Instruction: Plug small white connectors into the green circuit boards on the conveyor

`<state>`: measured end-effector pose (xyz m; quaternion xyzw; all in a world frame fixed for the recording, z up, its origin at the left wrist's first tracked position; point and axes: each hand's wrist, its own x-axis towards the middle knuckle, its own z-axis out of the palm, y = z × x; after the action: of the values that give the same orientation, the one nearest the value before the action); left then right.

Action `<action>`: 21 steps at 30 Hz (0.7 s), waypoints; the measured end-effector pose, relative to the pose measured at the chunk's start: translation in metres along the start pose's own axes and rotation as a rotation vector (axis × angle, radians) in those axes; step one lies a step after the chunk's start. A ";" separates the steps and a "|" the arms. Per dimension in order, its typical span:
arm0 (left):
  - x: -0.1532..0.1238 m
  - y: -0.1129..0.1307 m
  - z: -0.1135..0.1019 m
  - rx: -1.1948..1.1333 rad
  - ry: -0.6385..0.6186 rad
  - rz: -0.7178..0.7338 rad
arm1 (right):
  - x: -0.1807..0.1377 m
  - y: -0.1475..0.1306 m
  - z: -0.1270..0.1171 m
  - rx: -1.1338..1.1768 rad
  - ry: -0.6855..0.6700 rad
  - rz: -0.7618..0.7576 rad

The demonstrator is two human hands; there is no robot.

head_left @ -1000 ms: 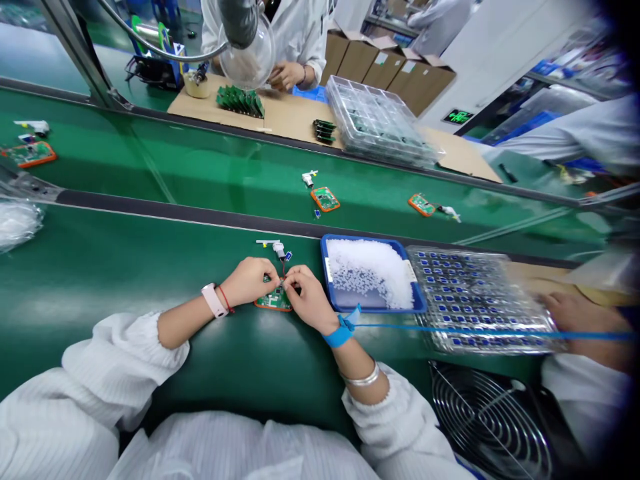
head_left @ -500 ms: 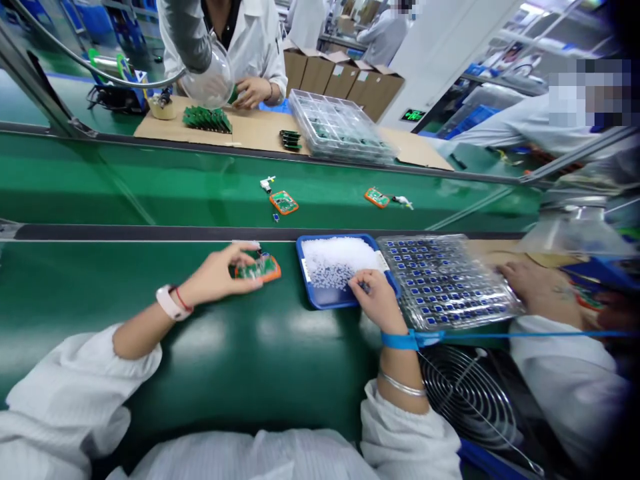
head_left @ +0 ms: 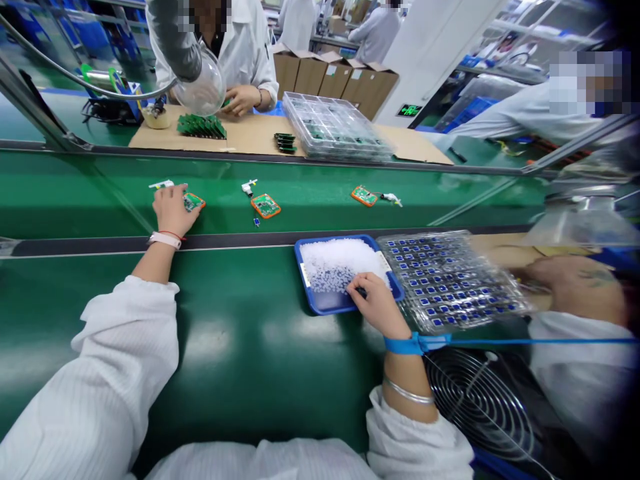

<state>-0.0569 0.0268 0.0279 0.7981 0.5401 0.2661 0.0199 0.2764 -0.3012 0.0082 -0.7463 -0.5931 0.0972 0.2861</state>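
In the head view, the left hand is lying between nine and ten o'clock of the middle, over the green strip beyond the dark rail. An orange-edged circuit board is resting on that strip, between two and three o'clock from the hand and partly covered by it. Thumb and fingers are standing apart at the board; whether they are pressing on it, I cannot tell. A white plastic piece is showing at eleven o'clock, just beyond the fingers.

The right hand is resting over the near right part of a blue tray, which is sitting on the green tabletop at ten o'clock from it. Thumb and forefinger are bending toward each other; I cannot tell whether anything small is being pinched. White pellets are lying heaped at eleven o'clock from them.

A clear tray of blue parts is sitting between two and three o'clock from the right hand. A second board is lying at three o'clock from the left hand, with a small blue part at its seven o'clock.
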 end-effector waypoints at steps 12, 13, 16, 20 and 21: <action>-0.005 0.141 0.054 0.150 -0.232 0.130 | -0.003 -0.002 -0.001 0.004 0.025 -0.037; -0.004 0.137 0.053 0.150 -0.234 0.118 | -0.003 -0.003 -0.001 0.010 0.032 -0.036; -0.001 0.120 0.048 0.131 -0.262 0.120 | -0.003 -0.004 -0.002 0.016 0.054 -0.030; 0.003 0.106 0.040 0.139 -0.294 0.032 | -0.004 -0.004 -0.003 0.040 0.076 -0.033; 0.003 0.104 0.039 0.143 -0.297 0.008 | -0.004 -0.005 -0.003 0.047 0.083 -0.034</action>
<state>0.0502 -0.0039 0.0295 0.8303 0.5456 0.1061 0.0417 0.2726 -0.3050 0.0123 -0.7325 -0.5910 0.0749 0.3294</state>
